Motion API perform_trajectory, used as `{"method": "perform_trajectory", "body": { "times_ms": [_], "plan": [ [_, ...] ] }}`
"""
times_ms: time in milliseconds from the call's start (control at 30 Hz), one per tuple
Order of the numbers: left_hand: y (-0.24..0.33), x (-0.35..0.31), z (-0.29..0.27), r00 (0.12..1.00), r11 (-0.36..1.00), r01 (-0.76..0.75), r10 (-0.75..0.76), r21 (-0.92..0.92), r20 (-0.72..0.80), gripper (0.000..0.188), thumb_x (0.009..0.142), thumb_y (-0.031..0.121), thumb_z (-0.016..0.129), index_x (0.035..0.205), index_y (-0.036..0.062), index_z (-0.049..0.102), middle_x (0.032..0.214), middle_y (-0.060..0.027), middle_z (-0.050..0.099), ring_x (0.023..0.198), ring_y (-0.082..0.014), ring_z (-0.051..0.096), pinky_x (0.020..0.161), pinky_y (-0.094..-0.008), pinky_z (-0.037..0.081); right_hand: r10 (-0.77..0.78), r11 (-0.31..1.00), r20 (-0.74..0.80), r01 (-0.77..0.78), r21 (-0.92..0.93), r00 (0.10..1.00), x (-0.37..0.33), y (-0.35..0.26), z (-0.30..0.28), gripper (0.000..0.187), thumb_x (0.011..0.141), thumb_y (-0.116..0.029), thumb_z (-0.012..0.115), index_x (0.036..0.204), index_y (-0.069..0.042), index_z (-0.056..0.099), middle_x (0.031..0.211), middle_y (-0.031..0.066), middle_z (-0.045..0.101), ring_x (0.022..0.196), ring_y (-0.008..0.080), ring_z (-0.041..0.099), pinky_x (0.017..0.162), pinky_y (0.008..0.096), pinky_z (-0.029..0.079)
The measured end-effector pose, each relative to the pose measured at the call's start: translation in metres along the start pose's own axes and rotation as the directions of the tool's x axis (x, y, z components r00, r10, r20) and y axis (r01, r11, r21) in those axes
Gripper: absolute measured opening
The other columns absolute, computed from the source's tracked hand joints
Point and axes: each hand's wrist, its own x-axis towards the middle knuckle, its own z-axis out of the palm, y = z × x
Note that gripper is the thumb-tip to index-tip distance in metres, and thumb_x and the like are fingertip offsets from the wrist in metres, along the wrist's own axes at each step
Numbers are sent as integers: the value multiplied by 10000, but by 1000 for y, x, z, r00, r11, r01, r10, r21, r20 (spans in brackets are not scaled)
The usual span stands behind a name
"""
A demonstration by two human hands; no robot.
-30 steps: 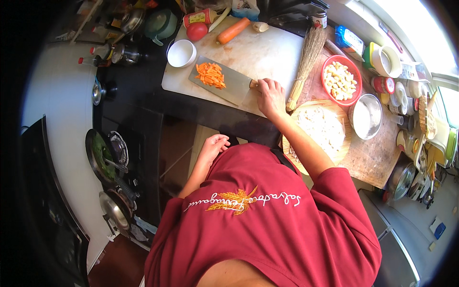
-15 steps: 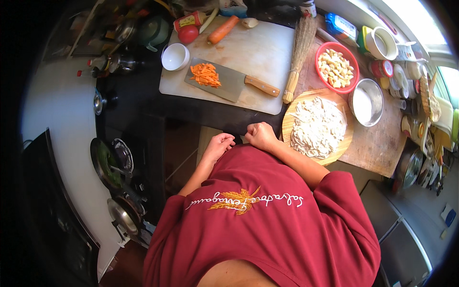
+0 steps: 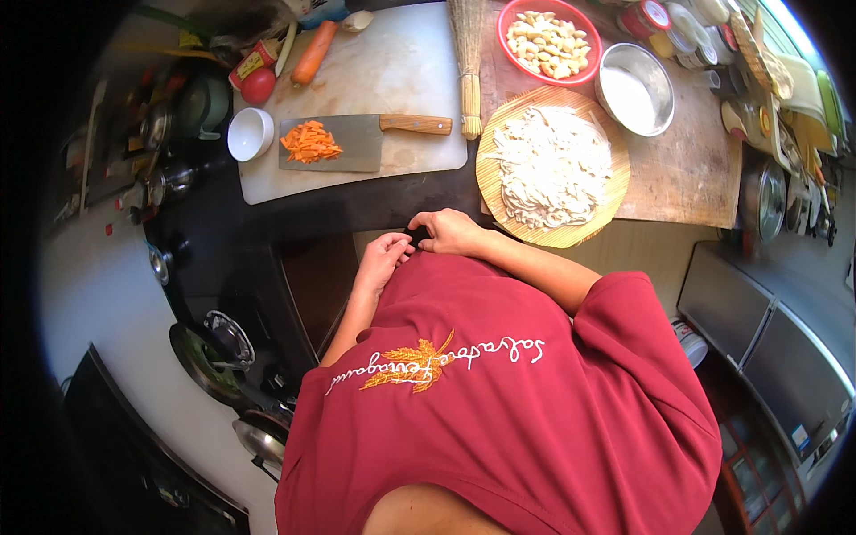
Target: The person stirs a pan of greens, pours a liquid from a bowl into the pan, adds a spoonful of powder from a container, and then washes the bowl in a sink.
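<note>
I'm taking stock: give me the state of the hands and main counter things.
Cleaver: flat on the board
Carrot strips: cut, piled on the cleaver
Carrot: in one piece
Tomato: looks whole
White bowl: upright
White strips: heaped on the round tray
Red bowl: filled with pale chunks
Steel bowl: white inside, contents unclear
Brush: lying flat
Left hand: fingers curled, grip unclear
Right hand: fingers bent, grip unclear

The shirt [image 3: 526, 419] is maroon with white lettering and a golden leaf pattern. The knife [image 3: 361, 144] has a grey blade and brown wood-grain handle; the carrot strips [image 3: 309, 143] are bright orange. The cutting board [image 3: 410, 62] is off-white with tan stains, the tabletop [image 3: 383, 198] black, the tomato [image 3: 258, 86] red, the noodles [image 3: 557, 169] creamy white, the round mat [image 3: 571, 234] striped yellow-tan.
</note>
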Motion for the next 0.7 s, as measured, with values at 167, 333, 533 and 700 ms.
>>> {"method": "perform_trajectory", "body": {
  "times_ms": [167,333,533,700],
  "plan": [
    [0,12,0,995,999,13,-16,31,94,188,878,124,534,1009,6,600,824,-40,620,657,-67,522,598,-204,437,59,998,-82,-58,18,995,-9,11,14,346,743,-279,606,1034,-93,614,844,158,646,809,319,623,730,403,488],
    [1,24,0,978,993,13,-37,120,203,180,876,127,535,991,6,602,809,-35,611,663,-77,530,601,-214,443,128,991,-211,-115,75,969,-24,19,34,330,778,-298,603,1027,-82,614,767,140,640,743,299,625,682,390,482],
    [7,31,-2,950,975,24,-91,220,300,176,876,145,551,983,16,607,815,-39,620,678,-83,551,623,-211,441,294,953,-300,-255,162,908,-39,19,61,344,805,-322,608,1026,-57,611,792,135,648,753,281,630,688,372,484],
    [14,15,0,821,704,-563,420,433,386,256,845,161,578,1056,17,587,1042,-113,606,954,-246,579,837,-328,457,443,774,-212,-252,581,871,-44,16,81,402,886,-410,489,981,-45,628,798,110,662,756,216,642,680,349,496]
  ]
}}
